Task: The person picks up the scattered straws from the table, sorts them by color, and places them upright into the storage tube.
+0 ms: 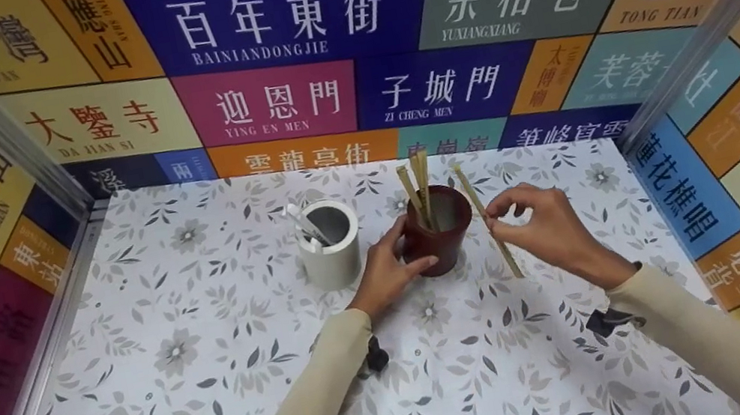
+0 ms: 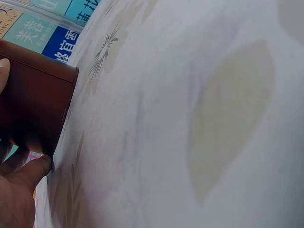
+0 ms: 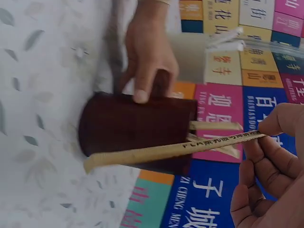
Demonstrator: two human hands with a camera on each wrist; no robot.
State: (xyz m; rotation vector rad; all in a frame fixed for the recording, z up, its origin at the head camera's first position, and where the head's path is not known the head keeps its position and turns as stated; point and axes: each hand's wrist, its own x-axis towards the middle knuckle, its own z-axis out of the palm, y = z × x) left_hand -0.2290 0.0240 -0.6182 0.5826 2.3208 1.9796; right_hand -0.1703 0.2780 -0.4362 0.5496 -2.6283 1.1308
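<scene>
My left hand (image 1: 386, 275) grips a dark reddish-brown cup (image 1: 437, 250) from its left side, thumb across the front and fingers round the back. The cup stands upright on the table, and several bamboo strips (image 1: 422, 183) lean inside it, their ends above the rim. To the right of the cup, my right hand (image 1: 550, 229) pinches one bamboo strip (image 1: 509, 260) between thumb and forefinger. Small dark writing shows along this strip (image 3: 142, 153) in the right wrist view. The left wrist view has only part of the cup (image 2: 33, 95) and my fingers.
A white cup (image 1: 334, 263) stands left of the brown one, with a few thin white sticks (image 1: 304, 223) in it. Floral cloth (image 1: 219, 386) covers the table. Panels (image 1: 275, 15) with coloured lettering rise at the back and both sides.
</scene>
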